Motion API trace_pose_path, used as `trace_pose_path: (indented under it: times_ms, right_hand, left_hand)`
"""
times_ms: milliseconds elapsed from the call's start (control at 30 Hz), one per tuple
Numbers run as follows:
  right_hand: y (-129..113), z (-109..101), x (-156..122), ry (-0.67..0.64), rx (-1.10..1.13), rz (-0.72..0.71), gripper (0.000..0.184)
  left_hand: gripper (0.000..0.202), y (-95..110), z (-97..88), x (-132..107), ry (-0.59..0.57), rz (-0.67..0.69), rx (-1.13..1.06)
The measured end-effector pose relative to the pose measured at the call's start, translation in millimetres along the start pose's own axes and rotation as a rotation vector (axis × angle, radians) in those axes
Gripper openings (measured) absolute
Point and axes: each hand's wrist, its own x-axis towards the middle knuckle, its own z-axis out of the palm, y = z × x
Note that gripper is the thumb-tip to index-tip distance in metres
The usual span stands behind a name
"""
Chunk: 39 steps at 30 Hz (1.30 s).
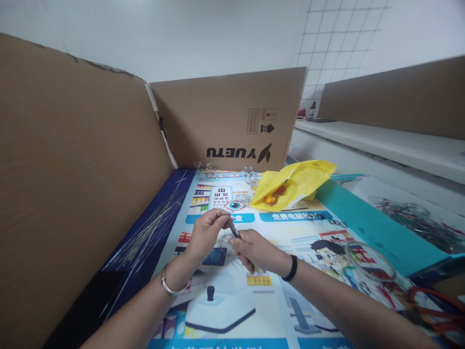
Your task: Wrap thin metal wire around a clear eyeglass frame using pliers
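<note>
Over the middle of the printed sheet, my right hand is wrapped round the handles of a pair of pliers, whose dark metal jaws point up and left. Just left of it, my left hand is closed in a pinch, thumb and forefinger meeting at the plier tips. What lies between those fingers is too small to make out. Faint loops of thin wire show below and between the two hands; whether they hang from the pinch or lie on the sheet I cannot tell.
Cardboard panels wall off the back and left. Straight wires lie along the left side. A yellow bag rests behind my hands. Tangled wire pieces lie at right, with red-orange coils near the front right.
</note>
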Motion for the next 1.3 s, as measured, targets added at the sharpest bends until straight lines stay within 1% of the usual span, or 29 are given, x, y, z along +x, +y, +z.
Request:
trace_pose_path:
  times_ms: [67, 167, 300, 433, 533, 667, 767, 833, 900, 933, 1000, 1067, 1133, 1200, 1300]
  right_hand:
    - [-2, -1, -1, 0.0, -0.029, 0.003, 0.028]
    - [-2, -5, -2, -0.014, -0.077, 0.0, 0.026]
    - [0, -11, -2, -0.003, -0.204, -0.017, 0.027]
    - [-4, -18, -5, -0.037, -0.34, -0.067, 0.029]
    - [-11, -23, -8, -0.033, -0.47, -0.154, 0.028]
    - [-14, -27, -8, -0.006, -0.689, -0.243, 0.03]
    - [-9, -30, -7, 0.04, -0.843, -0.272, 0.032]
    - [-6, -35, -7, 0.057, -0.93, -0.261, 0.036]
    - [-4, -42, -7, 0.053, -0.97, -0.236, 0.037]
    - [-4, -46, -8, 0.067, -0.971, -0.225, 0.038]
    - [-5, -53, -8, 0.136, -0.963, -0.206, 0.04]
    - [-5, -57, -8, 0.211, -0.957, -0.19, 0.042]
    - [-4, -58, -6, 0.26, -0.975, -0.186, 0.041]
    - [-2, -55, -3, 0.262, -1.008, -0.209, 0.04]
    - [3, -48, 0, 0.23, -1.022, -0.24, 0.04]
  left_hand:
    - [0.013, 2, -1.6, 1, -0.012, -0.023, -0.025]
    - [0.012, 4, -4.6, 4, -0.069, -0.064, -0.103]
    - [0.012, 5, -7.9, 7, -0.137, -0.125, -0.202]
    - [0.014, 5, -9.8, 8, -0.178, -0.156, -0.232]
    - [0.014, 4, -9.9, 7, -0.197, -0.167, -0.234]
    - [0.014, 5, -8.3, 6, -0.2, -0.174, -0.188]
    - [0.012, 6, -7.9, 8, -0.162, -0.16, -0.117]
    - [0.011, 7, -9.0, 11, -0.12, -0.135, -0.067]
    - [0.012, 7, -10.8, 13, -0.071, -0.113, -0.03]
    - [0.012, 7, -11.6, 14, -0.053, -0.11, -0.018]
    - [0.014, 7, -12.5, 15, -0.032, -0.112, 0.001]
    - [0.015, 5, -12.2, 15, -0.046, -0.116, 0.024]
    - [0.015, 0, -10.8, 13, -0.082, -0.103, 0.066]
    - [0.016, -6, -9.0, 11, -0.12, -0.08, 0.124]
    - [0.019, -13, -6.5, 8, -0.144, -0.051, 0.208]
